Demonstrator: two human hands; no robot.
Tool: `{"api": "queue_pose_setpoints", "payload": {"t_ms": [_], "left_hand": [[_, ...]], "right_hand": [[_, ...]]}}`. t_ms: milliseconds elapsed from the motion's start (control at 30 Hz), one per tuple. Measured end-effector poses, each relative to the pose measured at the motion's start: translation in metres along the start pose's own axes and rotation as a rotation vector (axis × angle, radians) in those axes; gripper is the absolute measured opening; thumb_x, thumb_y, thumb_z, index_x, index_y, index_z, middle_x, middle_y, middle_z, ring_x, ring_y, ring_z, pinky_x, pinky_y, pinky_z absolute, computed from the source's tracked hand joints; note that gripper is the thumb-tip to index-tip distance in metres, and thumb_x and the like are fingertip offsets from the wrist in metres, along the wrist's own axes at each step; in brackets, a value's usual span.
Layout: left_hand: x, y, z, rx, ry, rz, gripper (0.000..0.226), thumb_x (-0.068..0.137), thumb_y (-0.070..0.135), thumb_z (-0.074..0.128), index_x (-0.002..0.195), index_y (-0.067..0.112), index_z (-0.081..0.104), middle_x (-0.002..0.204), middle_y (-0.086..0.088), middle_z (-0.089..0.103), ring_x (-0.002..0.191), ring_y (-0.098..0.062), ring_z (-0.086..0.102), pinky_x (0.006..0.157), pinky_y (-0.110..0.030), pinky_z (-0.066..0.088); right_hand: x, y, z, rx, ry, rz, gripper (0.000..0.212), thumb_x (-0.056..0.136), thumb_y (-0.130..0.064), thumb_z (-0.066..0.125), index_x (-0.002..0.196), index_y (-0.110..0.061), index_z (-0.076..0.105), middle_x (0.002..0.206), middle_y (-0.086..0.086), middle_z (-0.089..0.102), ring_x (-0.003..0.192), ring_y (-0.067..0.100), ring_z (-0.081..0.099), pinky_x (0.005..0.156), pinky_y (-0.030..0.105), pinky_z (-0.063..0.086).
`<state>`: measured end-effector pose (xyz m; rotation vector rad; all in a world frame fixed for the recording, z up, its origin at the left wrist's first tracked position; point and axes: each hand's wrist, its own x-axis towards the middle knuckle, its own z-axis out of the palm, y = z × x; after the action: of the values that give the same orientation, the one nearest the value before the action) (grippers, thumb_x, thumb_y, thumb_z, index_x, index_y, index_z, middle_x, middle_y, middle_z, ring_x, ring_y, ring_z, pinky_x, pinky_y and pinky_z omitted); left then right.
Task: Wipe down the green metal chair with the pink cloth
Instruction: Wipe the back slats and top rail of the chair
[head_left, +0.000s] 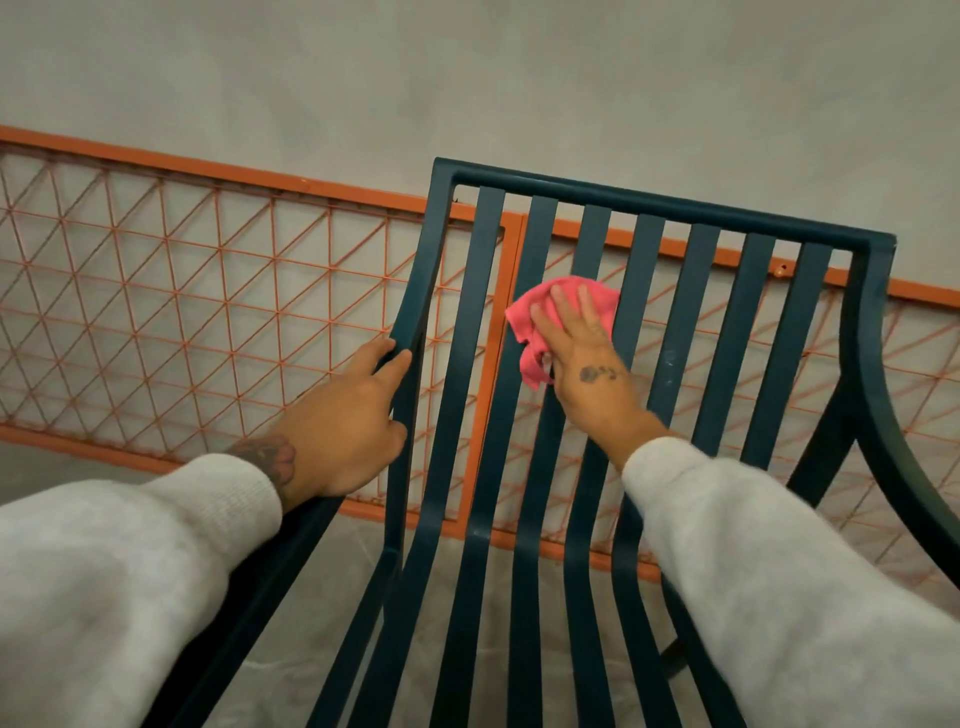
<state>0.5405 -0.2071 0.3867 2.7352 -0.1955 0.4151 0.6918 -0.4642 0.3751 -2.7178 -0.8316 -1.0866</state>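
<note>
In the head view, our green metal chair (649, 205) fills the centre and runs out toward 5 o'clock. At its 9 o'clock edge, our left hand (353, 431) curls its fingers (387, 364) round the side rail (415, 291). Our right hand (582, 348), fingers straight, presses the pink cloth (524, 317) flat on the middle slats (592, 234). We judge the chair rigid and heavy, best steadied by that rail. The cloth looks soft, light and quick to bunch.
</note>
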Motion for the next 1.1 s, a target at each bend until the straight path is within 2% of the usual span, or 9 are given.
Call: {"api": "queue_pose_setpoints", "payload": {"t_ms": [67, 200, 367, 467, 600, 733, 833, 1000, 1100], "left_hand": [[0.000, 0.000, 0.000, 0.001, 0.005, -0.001, 0.074, 0.095, 0.021, 0.052, 0.156, 0.019, 0.010, 0.162, 0.009, -0.002, 0.119, -0.018, 0.053, 0.098, -0.031, 0.047], [-0.001, 0.001, 0.000, 0.000, 0.006, 0.002, 0.073, 0.096, 0.021, 0.051, 0.156, 0.018, 0.010, 0.161, 0.008, -0.002, 0.118, -0.018, 0.054, 0.096, -0.030, 0.048], [0.000, 0.000, 0.001, -0.003, 0.015, 0.000, 0.074, 0.096, 0.021, 0.052, 0.156, 0.019, 0.009, 0.161, 0.009, -0.002, 0.119, -0.018, 0.053, 0.096, -0.028, 0.048], [0.000, -0.002, 0.002, -0.008, 0.016, 0.002, 0.074, 0.095, 0.021, 0.052, 0.156, 0.019, 0.010, 0.161, 0.011, -0.002, 0.122, -0.020, 0.051, 0.097, -0.030, 0.048], [0.001, -0.002, 0.002, -0.015, 0.012, 0.001, 0.074, 0.095, 0.020, 0.052, 0.156, 0.019, 0.010, 0.161, 0.010, -0.002, 0.120, -0.019, 0.053, 0.096, -0.029, 0.048], [0.001, -0.002, 0.001, -0.024, 0.010, -0.006, 0.074, 0.095, 0.020, 0.052, 0.156, 0.018, 0.010, 0.161, 0.009, -0.001, 0.114, -0.017, 0.055, 0.091, -0.026, 0.048], [0.001, -0.001, 0.001, -0.013, 0.013, 0.005, 0.074, 0.096, 0.020, 0.052, 0.156, 0.018, 0.009, 0.161, 0.010, -0.002, 0.117, -0.016, 0.053, 0.090, -0.024, 0.046], [0.001, -0.002, 0.002, -0.015, 0.007, 0.004, 0.075, 0.095, 0.020, 0.052, 0.156, 0.018, 0.008, 0.161, 0.011, -0.004, 0.125, -0.019, 0.049, 0.095, -0.027, 0.044], [0.002, -0.001, 0.002, 0.006, 0.008, 0.002, 0.076, 0.095, 0.021, 0.053, 0.156, 0.019, 0.008, 0.162, 0.010, -0.004, 0.131, -0.022, 0.044, 0.099, -0.028, 0.042]], "right_hand": [[-0.037, -0.003, 0.022, -0.042, -0.019, -0.065, 0.093, 0.085, 0.011, 0.059, 0.158, -0.024, 0.015, 0.167, 0.004, 0.004, 0.153, 0.029, -0.009, 0.122, 0.053, 0.008], [-0.105, -0.012, 0.050, -0.234, -0.126, -0.263, 0.094, 0.070, 0.001, 0.079, 0.153, -0.019, 0.038, 0.159, 0.010, 0.033, 0.148, 0.034, 0.023, 0.117, 0.052, 0.011], [-0.086, 0.009, 0.031, -0.319, -0.180, -0.401, 0.087, 0.079, -0.006, 0.066, 0.156, -0.022, 0.029, 0.162, 0.008, 0.027, 0.151, 0.029, 0.018, 0.119, 0.049, 0.013], [-0.039, 0.025, 0.002, -0.301, -0.147, -0.308, 0.085, 0.085, -0.006, 0.059, 0.158, -0.024, 0.020, 0.166, 0.007, 0.015, 0.153, 0.028, 0.006, 0.123, 0.049, 0.013], [0.034, 0.036, -0.034, -0.255, -0.054, -0.150, 0.085, 0.092, -0.008, 0.064, 0.159, -0.027, 0.015, 0.167, 0.004, 0.006, 0.153, 0.027, -0.001, 0.120, 0.042, 0.008], [0.053, 0.022, -0.041, -0.062, -0.020, 0.019, 0.081, 0.094, 0.000, 0.058, 0.159, -0.026, 0.018, 0.168, -0.001, 0.000, 0.153, 0.027, -0.007, 0.116, 0.044, 0.028], [0.006, 0.005, -0.010, -0.026, 0.023, 0.003, 0.090, 0.086, 0.008, 0.062, 0.158, -0.024, 0.020, 0.168, -0.001, 0.002, 0.153, 0.028, -0.008, 0.116, 0.046, 0.036], [-0.111, -0.013, 0.044, 0.162, -0.248, -0.097, 0.091, 0.085, 0.009, 0.063, 0.157, -0.028, 0.022, 0.167, -0.007, -0.001, 0.152, 0.022, -0.011, 0.110, 0.033, 0.041], [-0.135, -0.014, 0.045, 0.250, -0.425, -0.141, 0.079, 0.092, -0.011, 0.069, 0.156, -0.030, 0.026, 0.166, -0.009, 0.003, 0.153, 0.019, -0.008, 0.121, 0.035, 0.016]]}}
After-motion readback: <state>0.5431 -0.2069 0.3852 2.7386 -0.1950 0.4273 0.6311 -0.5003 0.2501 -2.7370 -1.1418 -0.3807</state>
